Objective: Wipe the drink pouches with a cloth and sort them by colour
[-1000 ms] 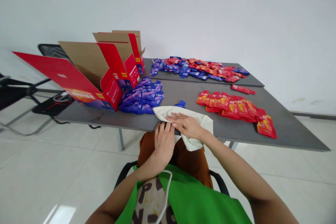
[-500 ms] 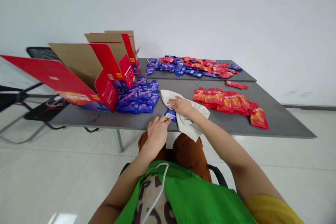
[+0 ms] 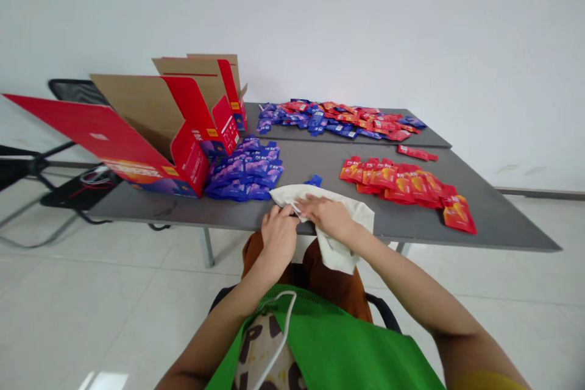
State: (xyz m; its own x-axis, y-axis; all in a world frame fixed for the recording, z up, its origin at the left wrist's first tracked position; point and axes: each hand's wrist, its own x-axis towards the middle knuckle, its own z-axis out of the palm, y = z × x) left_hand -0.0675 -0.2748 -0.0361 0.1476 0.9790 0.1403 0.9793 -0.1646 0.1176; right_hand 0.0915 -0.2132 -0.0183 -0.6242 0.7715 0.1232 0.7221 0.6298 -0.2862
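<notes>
**Item 1:** right hand point(image 3: 326, 217), open, fingers flat on top of a cream cloth point(image 3: 350, 210).

**Item 2:** left hand point(image 3: 278, 236), half closed, fingertips at the left part of the cloth. Cannot tell whether they grip it.

**Item 3:** the cloth, under both hands, lying across the near edge of a grey table point(image 3: 320, 158), with 1 end hanging down toward the lap.

**Item 4:** 1 blue packet point(image 3: 313, 181), just past the cloth, ahead of the hands.

**Item 5:** pile of blue packets point(image 3: 244, 175), ahead and to the left of the hands.

**Item 6:** pile of red packets point(image 3: 393, 184), ahead and to the right of the hands.

**Item 7:** mixed pile of red and blue packets point(image 3: 338, 120), farther ahead.

**Item 8:** 2 open red cardboard boxes point(image 3: 192, 97), left of the hands, beyond the blue pile's left side.

**Item 9:** green bag point(image 3: 347, 347) and brown trousers point(image 3: 340, 298), below the hands.
</notes>
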